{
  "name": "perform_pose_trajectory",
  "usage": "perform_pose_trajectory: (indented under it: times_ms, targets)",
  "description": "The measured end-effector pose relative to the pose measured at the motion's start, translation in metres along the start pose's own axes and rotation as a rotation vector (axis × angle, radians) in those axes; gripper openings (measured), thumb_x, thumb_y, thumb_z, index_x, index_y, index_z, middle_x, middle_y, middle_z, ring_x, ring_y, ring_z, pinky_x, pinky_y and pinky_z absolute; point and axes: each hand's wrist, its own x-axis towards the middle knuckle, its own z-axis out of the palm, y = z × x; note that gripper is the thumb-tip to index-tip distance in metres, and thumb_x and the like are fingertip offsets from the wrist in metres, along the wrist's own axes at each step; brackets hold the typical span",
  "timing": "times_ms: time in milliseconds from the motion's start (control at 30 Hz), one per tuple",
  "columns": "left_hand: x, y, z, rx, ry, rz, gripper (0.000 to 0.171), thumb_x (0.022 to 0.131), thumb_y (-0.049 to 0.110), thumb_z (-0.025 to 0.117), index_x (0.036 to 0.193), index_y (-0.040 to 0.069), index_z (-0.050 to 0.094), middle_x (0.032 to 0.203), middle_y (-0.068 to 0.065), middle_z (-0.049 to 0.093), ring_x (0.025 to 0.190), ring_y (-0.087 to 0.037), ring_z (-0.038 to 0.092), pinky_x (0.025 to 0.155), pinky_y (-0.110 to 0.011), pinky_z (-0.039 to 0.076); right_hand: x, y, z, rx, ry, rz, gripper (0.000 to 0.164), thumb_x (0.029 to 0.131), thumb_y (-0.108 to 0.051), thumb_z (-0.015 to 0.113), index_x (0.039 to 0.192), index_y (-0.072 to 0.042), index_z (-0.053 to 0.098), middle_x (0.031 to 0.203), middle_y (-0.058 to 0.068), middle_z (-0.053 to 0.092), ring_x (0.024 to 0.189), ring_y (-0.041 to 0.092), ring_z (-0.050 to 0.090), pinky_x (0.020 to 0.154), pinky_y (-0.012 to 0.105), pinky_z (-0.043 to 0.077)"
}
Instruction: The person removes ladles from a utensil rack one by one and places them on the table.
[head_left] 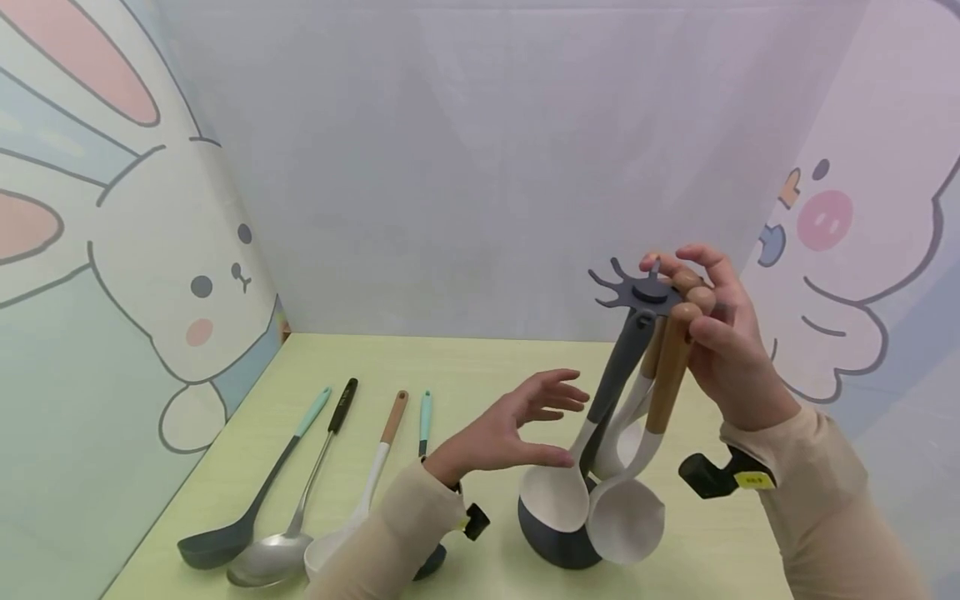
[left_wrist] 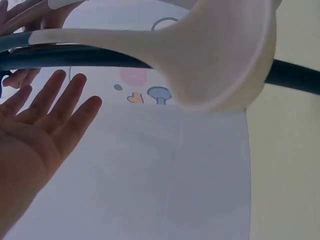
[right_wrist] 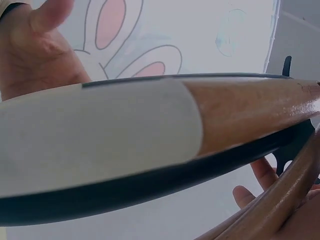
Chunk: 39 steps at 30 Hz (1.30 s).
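A dark utensil stand [head_left: 562, 537] rises at right of centre, topped by a hooked crown [head_left: 651, 291]. At its top, my right hand [head_left: 738, 358] curls round the ends of the wooden handles, its thumb against the handle of a white ladle [head_left: 626, 521] with a pouring lip. Other wooden handle ends bunch behind it. A white ladle [head_left: 555, 498] with a dark grey handle hangs at the left. Beside that ladle my left hand [head_left: 517, 425] is spread, thumb overlapping its bowl in the head view; the left wrist view shows the bare palm and straight fingers [left_wrist: 75, 95].
On the pale yellow table [head_left: 480, 358] at left lie a dark ladle [head_left: 217, 546] with a mint handle, a steel spoon [head_left: 273, 558] with a black grip, a white utensil [head_left: 375, 471] with a wooden handle, and a mint-handled utensil [head_left: 426, 417] partly behind my left arm. Cartoon-printed panels [head_left: 480, 167] surround the table.
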Motion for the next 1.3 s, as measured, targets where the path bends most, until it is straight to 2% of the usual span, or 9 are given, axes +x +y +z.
perform_pose_trajectory:
  times_ms: [133, 333, 533, 700, 933, 1200, 1300]
  targets:
    - [0.004, -0.003, 0.01, -0.069, 0.055, -0.029, 0.07, 0.091, -0.001, 0.069, 0.151, 0.01, 0.035, 0.137, -0.014, 0.056, 0.122, -0.012, 0.057, 0.104, -0.032, 0.046, -0.001, 0.001, -0.001, 0.001, 0.002, -0.008, 0.058, 0.089, -0.006, 0.068, 0.135, -0.003, 0.033, 0.137, 0.022, 0.049, 0.125, 0.027, 0.049, 0.103, 0.034, 0.041]
    - [0.006, -0.01, 0.02, -0.022, 0.108, -0.052, 0.043, 0.094, 0.004, 0.068, 0.136, 0.002, 0.056, 0.124, -0.015, 0.065, 0.111, -0.009, 0.062, 0.098, -0.029, 0.05, -0.001, 0.001, -0.002, -0.004, -0.004, -0.011, 0.056, 0.09, -0.005, 0.066, 0.136, -0.003, 0.033, 0.139, 0.022, 0.049, 0.127, 0.028, 0.048, 0.105, 0.035, 0.04]
    - [0.005, -0.011, 0.025, -0.002, 0.136, 0.02, 0.021, 0.094, 0.0, 0.067, 0.114, -0.007, 0.069, 0.106, -0.02, 0.071, 0.095, -0.006, 0.068, 0.088, -0.029, 0.056, -0.001, 0.002, -0.002, -0.006, -0.004, -0.022, 0.053, 0.091, -0.003, 0.063, 0.135, -0.003, 0.034, 0.138, 0.022, 0.05, 0.13, 0.029, 0.044, 0.105, 0.035, 0.04]
    - [0.006, -0.011, 0.028, -0.011, 0.15, 0.08, 0.016, 0.094, -0.004, 0.064, 0.108, -0.01, 0.069, 0.099, -0.024, 0.071, 0.089, -0.001, 0.066, 0.081, -0.029, 0.059, -0.001, 0.001, -0.001, -0.022, 0.006, -0.019, 0.052, 0.091, -0.002, 0.062, 0.134, -0.003, 0.033, 0.139, 0.022, 0.049, 0.131, 0.028, 0.044, 0.106, 0.035, 0.039]
    - [0.004, -0.01, 0.031, 0.024, 0.156, 0.127, 0.013, 0.094, -0.003, 0.065, 0.105, -0.008, 0.07, 0.094, -0.021, 0.071, 0.086, 0.001, 0.063, 0.075, -0.027, 0.059, -0.002, 0.001, 0.0, -0.035, 0.022, -0.004, 0.052, 0.09, -0.002, 0.06, 0.135, -0.004, 0.033, 0.141, 0.021, 0.048, 0.132, 0.027, 0.043, 0.106, 0.034, 0.04]
    - [0.004, -0.005, 0.031, 0.108, 0.176, 0.23, 0.012, 0.093, -0.004, 0.065, 0.103, -0.007, 0.071, 0.091, -0.017, 0.072, 0.085, -0.014, 0.07, 0.073, -0.027, 0.06, -0.002, 0.002, 0.0, -0.032, 0.029, -0.001, 0.053, 0.09, -0.002, 0.062, 0.134, -0.004, 0.033, 0.141, 0.021, 0.048, 0.133, 0.028, 0.041, 0.106, 0.035, 0.04]
    - [0.004, -0.004, 0.031, 0.135, 0.182, 0.246, 0.012, 0.092, -0.004, 0.066, 0.102, -0.006, 0.072, 0.09, -0.016, 0.073, 0.083, -0.016, 0.07, 0.072, -0.026, 0.059, -0.002, 0.002, 0.0, -0.029, 0.03, 0.0, 0.053, 0.09, -0.002, 0.063, 0.134, -0.004, 0.033, 0.14, 0.02, 0.048, 0.135, 0.028, 0.039, 0.106, 0.035, 0.041]
